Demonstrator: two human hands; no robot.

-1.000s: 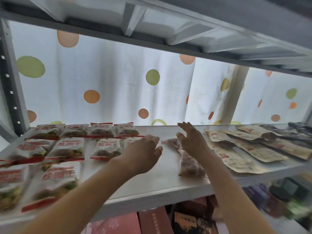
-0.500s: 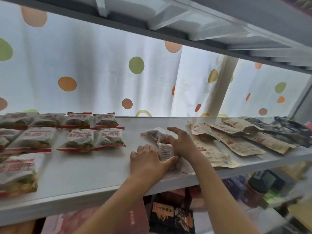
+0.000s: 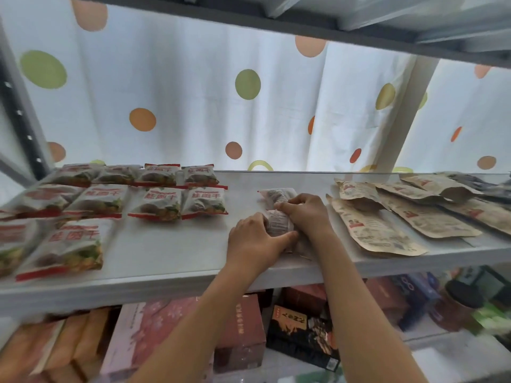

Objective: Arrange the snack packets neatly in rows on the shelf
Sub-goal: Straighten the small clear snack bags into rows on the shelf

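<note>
Both hands had closed since a moment earlier, left hand (image 3: 255,239) and right hand (image 3: 307,214) gripping one loose snack packet (image 3: 279,223) on the shelf (image 3: 171,252), right of the red-trimmed rows (image 3: 154,201), likely for placing.

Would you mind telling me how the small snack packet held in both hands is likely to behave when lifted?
The snack packet looks soft and crinkly, so it will probably flex rather than stay stiff. It seems light, since the left hand and right hand grip it loosely. Its glossy film may be slippery on the smooth shelf.
</note>
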